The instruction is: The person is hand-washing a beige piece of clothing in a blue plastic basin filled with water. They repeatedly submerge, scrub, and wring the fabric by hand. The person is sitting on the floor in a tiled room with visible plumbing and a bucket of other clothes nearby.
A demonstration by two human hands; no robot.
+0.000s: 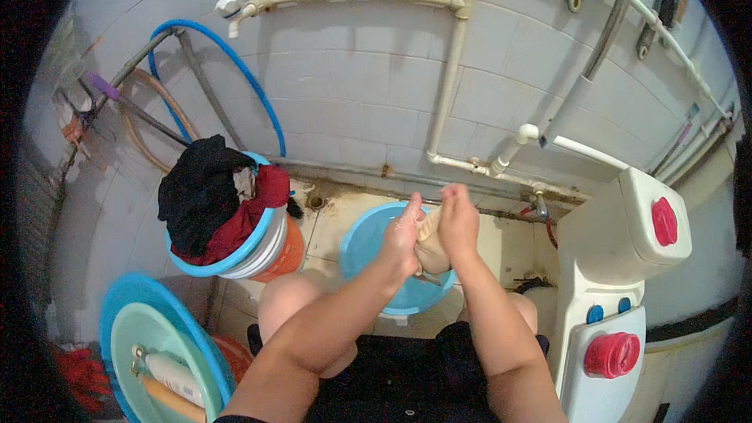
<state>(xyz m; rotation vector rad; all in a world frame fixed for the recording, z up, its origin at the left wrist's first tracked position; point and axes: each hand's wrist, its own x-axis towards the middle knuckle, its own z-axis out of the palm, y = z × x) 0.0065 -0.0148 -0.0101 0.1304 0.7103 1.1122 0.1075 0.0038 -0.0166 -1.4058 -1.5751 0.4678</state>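
Note:
My left hand (403,236) and my right hand (460,223) press a bunched beige cloth (429,244) between them. Its lower part bulges out below the palms, above the light blue basin (362,244) on the floor. Fingers of both hands point up and away from me. The left hand looks wet, with whitish streaks that may be suds. My forearms hide part of the basin's near side, and what lies inside it is mostly covered.
Left of the basin, dark and red clothes (205,196) fill a blue-rimmed basin on an orange and white bucket (283,257). Nearer stands a green basin (125,337) holding bottles. A toilet (601,243) with red-lidded tubs is at right. Pipes (450,78) line the tiled wall.

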